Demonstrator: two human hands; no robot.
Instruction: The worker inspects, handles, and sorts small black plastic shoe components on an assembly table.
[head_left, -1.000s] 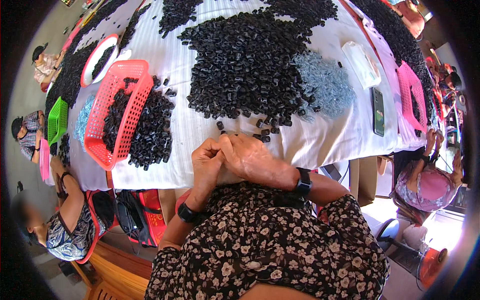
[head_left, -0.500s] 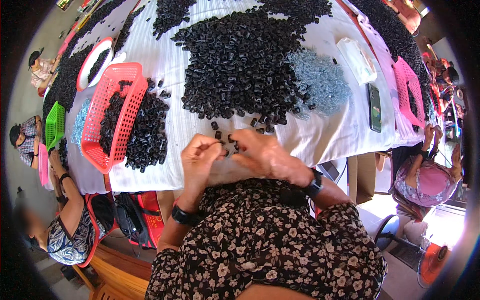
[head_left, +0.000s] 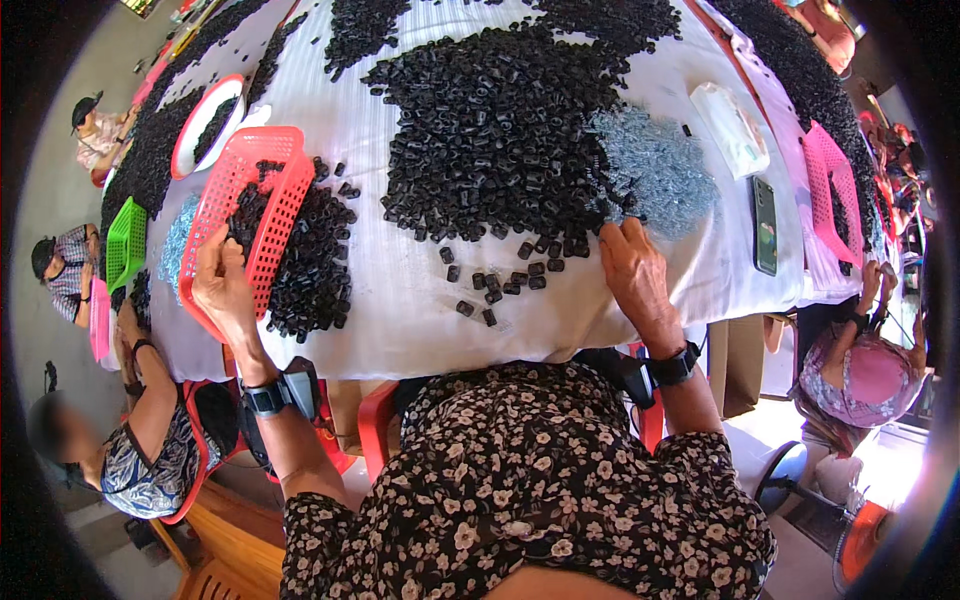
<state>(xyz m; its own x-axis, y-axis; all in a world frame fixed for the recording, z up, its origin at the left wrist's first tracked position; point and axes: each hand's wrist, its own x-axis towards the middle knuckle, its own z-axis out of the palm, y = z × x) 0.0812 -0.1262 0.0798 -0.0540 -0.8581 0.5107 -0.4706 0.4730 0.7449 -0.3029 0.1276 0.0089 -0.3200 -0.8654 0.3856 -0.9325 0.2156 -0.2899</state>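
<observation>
My left hand (head_left: pixel 222 285) is at the near end of the pink plastic basket (head_left: pixel 283 210), fingers curled together over its rim. Whatever those fingers hold, if anything, is hidden. Small black plastic pieces lie in the basket and in a smaller heap (head_left: pixel 308 270) against its right side. My right hand (head_left: pixel 640 280) rests at the near edge of a heap of thin, shiny pale-blue pieces (head_left: pixel 660 170). Its fingertips are pinched together there; what is between them is too small to make out. Left of it lie several loose black pieces (head_left: pixel 493 283), below the large black heap (head_left: pixel 490 140).
A white cloth covers the table. To the right are a white packet (head_left: pixel 730 130), a phone (head_left: pixel 764 226) and another pink basket (head_left: pixel 832 195). A white oval basin (head_left: pixel 207 125) and a green basket (head_left: pixel 126 243) stand left. Other people sit along both sides.
My hands were together at the table's front middle and have parted. The left went out to the pink basket, the right to the pale-blue heap. More loose black pieces show on the cloth between.
</observation>
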